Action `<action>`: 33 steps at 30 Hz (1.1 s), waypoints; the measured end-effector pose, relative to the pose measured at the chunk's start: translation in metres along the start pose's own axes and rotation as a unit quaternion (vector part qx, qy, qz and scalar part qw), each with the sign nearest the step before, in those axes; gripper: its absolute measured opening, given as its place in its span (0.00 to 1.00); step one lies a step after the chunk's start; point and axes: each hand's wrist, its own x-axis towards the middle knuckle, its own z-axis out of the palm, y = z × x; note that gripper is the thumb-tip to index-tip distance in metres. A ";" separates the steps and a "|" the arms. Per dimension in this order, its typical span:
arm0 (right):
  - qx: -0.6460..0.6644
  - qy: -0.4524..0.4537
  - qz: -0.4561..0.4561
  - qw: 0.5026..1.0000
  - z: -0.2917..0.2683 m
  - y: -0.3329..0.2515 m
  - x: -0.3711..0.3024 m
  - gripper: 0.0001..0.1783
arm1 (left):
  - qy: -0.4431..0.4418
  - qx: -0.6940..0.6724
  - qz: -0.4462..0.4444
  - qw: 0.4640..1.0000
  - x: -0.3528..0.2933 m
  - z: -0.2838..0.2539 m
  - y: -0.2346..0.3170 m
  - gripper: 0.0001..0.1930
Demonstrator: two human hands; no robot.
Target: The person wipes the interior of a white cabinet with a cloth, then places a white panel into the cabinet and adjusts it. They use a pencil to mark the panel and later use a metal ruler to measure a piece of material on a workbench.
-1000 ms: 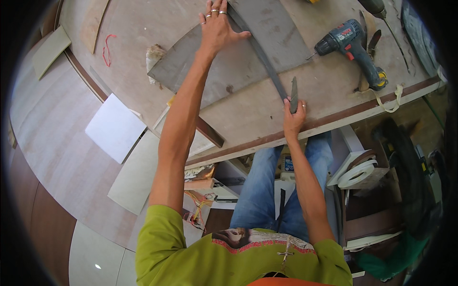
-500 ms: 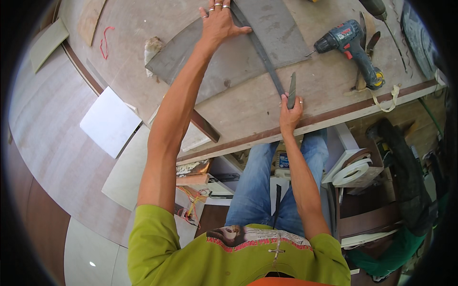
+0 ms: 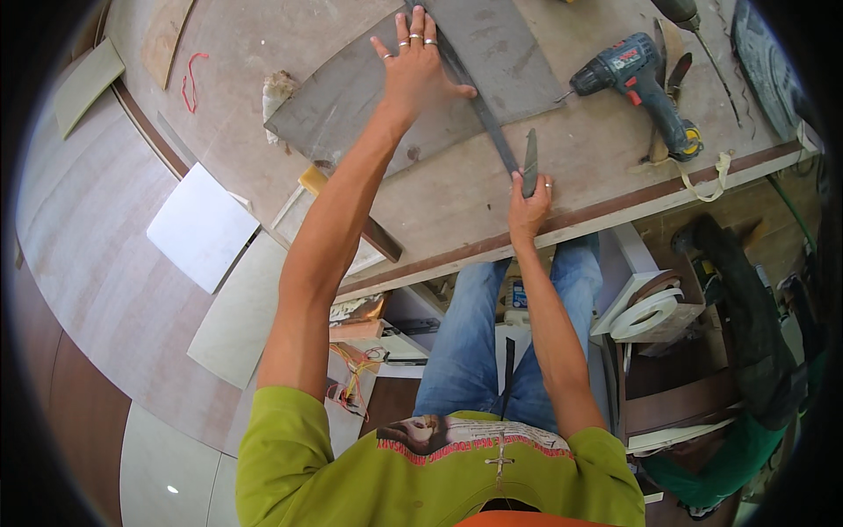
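Note:
A curved grey sheet (image 3: 347, 101) lies on the workbench, with a long dark straight strip (image 3: 493, 128) slanting across it. My left hand (image 3: 420, 81) is spread flat over the sheet and the strip's left edge, rings on several fingers. It grips nothing. Close to the bench's front edge, my right hand (image 3: 530, 211) is closed around a knife, whose dull grey blade (image 3: 530, 156) points away from me. The right fingertips also meet the strip's near end; whether they pinch it I cannot tell. The knife's handle is hidden in the palm.
To the right lie a cordless drill (image 3: 645, 83) and a second tool with a long bit (image 3: 716, 70). A cream band (image 3: 716, 183) hangs over the bench edge (image 3: 615, 218). Further left are a white square panel (image 3: 202, 224), a yellow block (image 3: 313, 180) and a red string (image 3: 190, 83).
My left hand has slid nearer to me along the strip and sheet. The yellow block now shows beside my left forearm. My right hand keeps the knife at the strip's near end.

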 end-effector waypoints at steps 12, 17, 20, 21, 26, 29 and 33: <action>-0.051 -0.073 0.020 0.996 -0.031 -0.021 0.007 0.16 | 0.018 -0.038 -0.047 0.998 0.003 0.030 0.003 0.76; 0.040 -0.177 0.030 0.983 -0.035 -0.054 0.036 0.23 | 0.044 -0.068 -0.046 0.996 -0.001 0.032 0.002 0.76; 0.092 -0.241 0.025 0.966 -0.020 -0.072 0.069 0.26 | 0.044 -0.084 -0.047 0.994 -0.002 0.032 -0.001 0.74; 0.104 -0.266 0.037 0.958 -0.012 -0.080 0.081 0.28 | 0.041 -0.086 -0.047 0.994 -0.002 0.032 -0.002 0.74; 0.062 -0.271 -0.058 0.959 0.036 -0.097 0.144 0.27 | 0.041 -0.087 -0.050 0.994 -0.003 0.030 0.000 0.73; 0.036 -0.244 -0.113 0.962 0.048 -0.104 0.165 0.27 | 0.039 -0.093 -0.049 0.994 -0.005 0.025 0.004 0.73; -0.037 -0.167 -0.213 0.962 0.035 -0.115 0.152 0.29 | 0.050 -0.102 -0.052 0.992 -0.006 0.036 0.000 0.73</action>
